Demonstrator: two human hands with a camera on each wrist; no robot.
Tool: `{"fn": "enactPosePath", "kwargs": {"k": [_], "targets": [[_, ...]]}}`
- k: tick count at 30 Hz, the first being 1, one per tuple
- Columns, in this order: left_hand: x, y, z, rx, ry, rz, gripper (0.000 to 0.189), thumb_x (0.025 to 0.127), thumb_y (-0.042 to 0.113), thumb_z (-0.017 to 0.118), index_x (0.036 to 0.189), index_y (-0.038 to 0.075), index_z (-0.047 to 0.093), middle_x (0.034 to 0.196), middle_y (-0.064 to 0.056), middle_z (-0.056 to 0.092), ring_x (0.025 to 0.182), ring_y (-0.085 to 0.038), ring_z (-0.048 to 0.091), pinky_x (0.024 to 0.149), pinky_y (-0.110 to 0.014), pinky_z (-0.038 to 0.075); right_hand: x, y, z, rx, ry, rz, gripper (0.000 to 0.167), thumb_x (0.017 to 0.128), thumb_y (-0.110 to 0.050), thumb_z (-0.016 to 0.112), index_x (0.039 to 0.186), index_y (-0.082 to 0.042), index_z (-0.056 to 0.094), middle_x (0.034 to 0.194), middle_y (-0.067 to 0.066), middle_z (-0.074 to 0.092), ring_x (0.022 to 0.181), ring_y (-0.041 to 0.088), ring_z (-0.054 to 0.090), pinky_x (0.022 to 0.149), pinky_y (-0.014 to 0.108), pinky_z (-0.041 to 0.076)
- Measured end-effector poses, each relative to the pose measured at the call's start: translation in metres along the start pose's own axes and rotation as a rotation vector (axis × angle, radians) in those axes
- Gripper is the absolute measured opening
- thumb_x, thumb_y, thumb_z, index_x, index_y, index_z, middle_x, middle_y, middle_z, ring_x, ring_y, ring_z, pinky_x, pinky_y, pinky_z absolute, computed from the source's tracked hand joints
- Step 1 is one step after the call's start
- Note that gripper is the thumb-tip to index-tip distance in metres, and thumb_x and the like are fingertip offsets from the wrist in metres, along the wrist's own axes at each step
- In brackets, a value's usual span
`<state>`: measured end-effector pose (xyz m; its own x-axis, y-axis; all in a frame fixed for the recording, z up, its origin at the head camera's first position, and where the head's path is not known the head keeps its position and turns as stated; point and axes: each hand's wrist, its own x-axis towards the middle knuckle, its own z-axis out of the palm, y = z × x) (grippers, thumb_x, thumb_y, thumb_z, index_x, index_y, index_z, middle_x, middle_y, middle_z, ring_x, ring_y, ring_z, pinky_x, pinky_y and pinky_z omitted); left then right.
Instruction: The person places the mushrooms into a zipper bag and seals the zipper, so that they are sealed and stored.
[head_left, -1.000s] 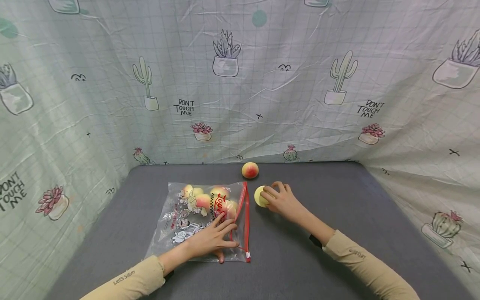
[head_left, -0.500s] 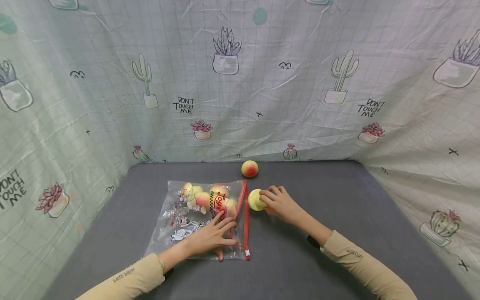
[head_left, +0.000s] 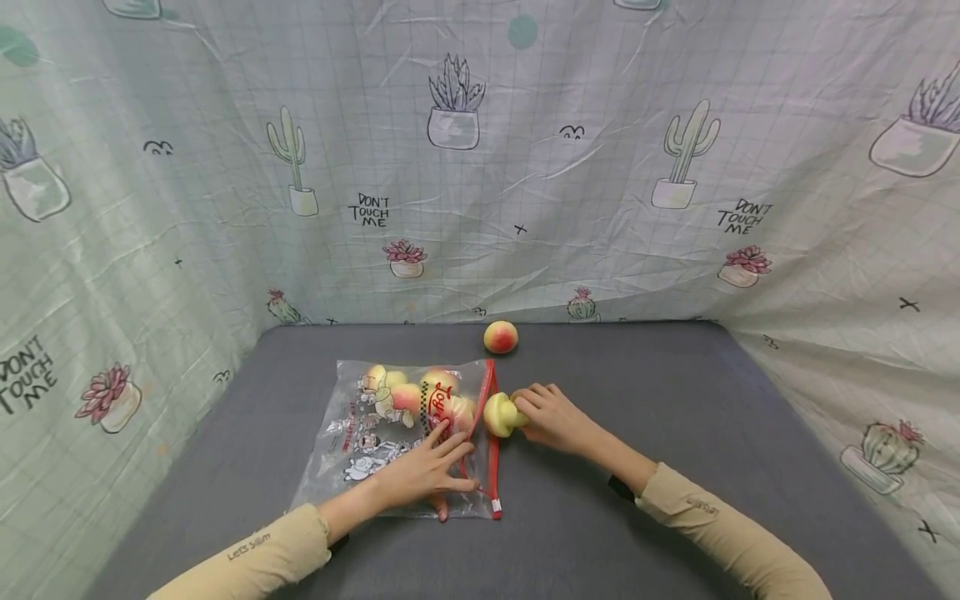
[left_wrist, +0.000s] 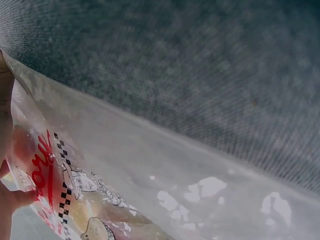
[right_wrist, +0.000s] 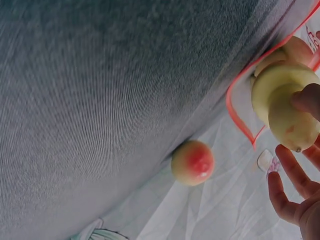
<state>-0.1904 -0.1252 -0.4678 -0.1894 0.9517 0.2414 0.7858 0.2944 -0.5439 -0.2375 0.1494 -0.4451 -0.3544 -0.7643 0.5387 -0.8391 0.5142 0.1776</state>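
Observation:
My right hand point(head_left: 557, 417) pinches a pale yellow-green, mushroom-shaped thing point(head_left: 498, 416) by its narrower end. Its wide round cap points left, at the open mouth of a clear zip bag point(head_left: 333, 450). In the right wrist view, the thumb lies on the bulb-like end and two fingers are apart from it. My left hand point(head_left: 420, 477) rests on the bag with fingers spread, near the red zip strip point(head_left: 492, 458). Several yellow-and-red fruits point(head_left: 406, 398), peach-like, show through the printed plastic. The left wrist view shows little of the left hand.
One more yellow-and-red fruit point(head_left: 500, 337) sits on the dark grey table point(head_left: 637, 375) near its back edge, behind the bag's mouth. A white zip slider point(head_left: 496, 506) is at the near end of the strip. A printed cloth point(head_left: 525, 183) encloses the table's back and sides.
My right hand has moved left and slightly nearer with the mushroom-shaped thing, which now reaches the red strip and shows its narrower end. The left hand has stayed on the bag.

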Motion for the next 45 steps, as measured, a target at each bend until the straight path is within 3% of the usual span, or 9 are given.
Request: {"fn": "enactPosePath", "kwargs": {"k": [22,33,45], "targets": [[-0.001,0.001,0.006,-0.018,0.021,0.01,0.052,0.064,0.068,0.037,0.109,0.043,0.047,0.116,-0.005,0.046,0.116,-0.025,0.045,0.094,-0.054,0.035,0.002,-0.007,0.012,0.021,-0.035,0.01,0.037,0.068,-0.02,0.075,0.098,-0.014,0.052,0.101,0.001,0.053,0.087,0.014,0.053,0.067,0.031,0.043],[-0.001,0.001,0.006,-0.017,0.03,0.009,0.051,0.064,0.069,0.037,0.108,0.044,0.047,0.115,-0.005,0.047,0.114,-0.024,0.045,0.094,-0.054,0.035,0.005,-0.002,0.018,-0.153,-0.023,-0.017,0.043,0.069,-0.027,0.074,0.107,-0.016,0.057,0.099,-0.002,0.057,0.087,0.018,0.052,0.068,0.033,0.041],[0.001,0.0,0.008,-0.026,0.036,0.011,0.047,0.067,0.067,0.036,0.107,0.045,0.048,0.115,-0.007,0.048,0.115,-0.026,0.046,0.093,-0.055,0.036,0.01,0.0,0.023,-0.112,-0.045,-0.01,0.041,0.071,-0.028,0.073,0.107,-0.017,0.058,0.099,-0.003,0.058,0.086,0.016,0.053,0.068,0.031,0.041]]}}
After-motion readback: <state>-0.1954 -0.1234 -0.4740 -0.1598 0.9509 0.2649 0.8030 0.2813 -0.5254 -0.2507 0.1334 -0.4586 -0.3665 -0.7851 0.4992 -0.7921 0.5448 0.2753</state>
